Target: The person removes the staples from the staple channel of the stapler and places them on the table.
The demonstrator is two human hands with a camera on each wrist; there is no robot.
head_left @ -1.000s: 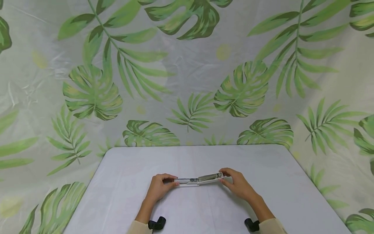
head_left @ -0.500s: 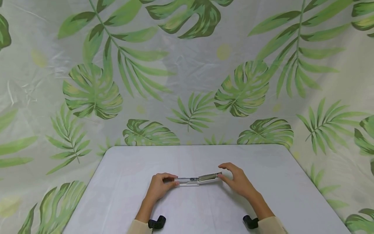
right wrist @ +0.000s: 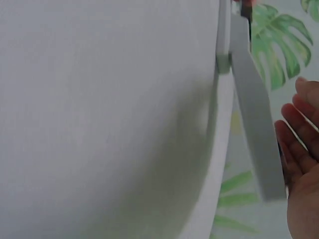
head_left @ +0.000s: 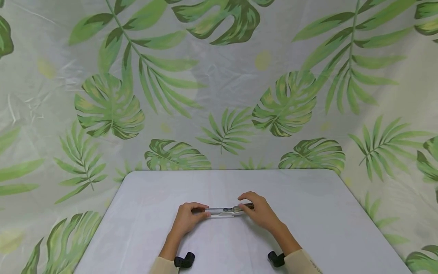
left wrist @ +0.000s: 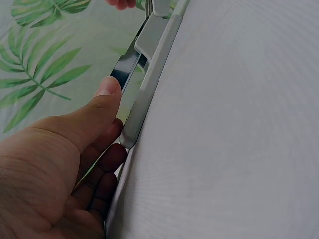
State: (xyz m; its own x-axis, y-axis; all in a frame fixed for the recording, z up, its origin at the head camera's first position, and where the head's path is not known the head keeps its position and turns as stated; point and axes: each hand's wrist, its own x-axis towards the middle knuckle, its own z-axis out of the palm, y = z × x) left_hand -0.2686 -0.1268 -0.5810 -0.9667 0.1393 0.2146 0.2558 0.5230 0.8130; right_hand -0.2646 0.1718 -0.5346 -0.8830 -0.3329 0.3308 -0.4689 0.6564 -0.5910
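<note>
Fingers (left wrist: 112, 157) of the left hand (head_left: 185, 220) hold a white, opened stapler (head_left: 221, 216).

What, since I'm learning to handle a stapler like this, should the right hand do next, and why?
Probably have the right hand close gently on the tilted right half of the stapler: it is spread open, the left hand pinches its other end, and in the right wrist view the right hand is alongside that half without visibly gripping it.

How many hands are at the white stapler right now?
2: the left hand pinches one end of the white stapler; the right hand is beside the other end, though I can't tell whether it touches.
</note>
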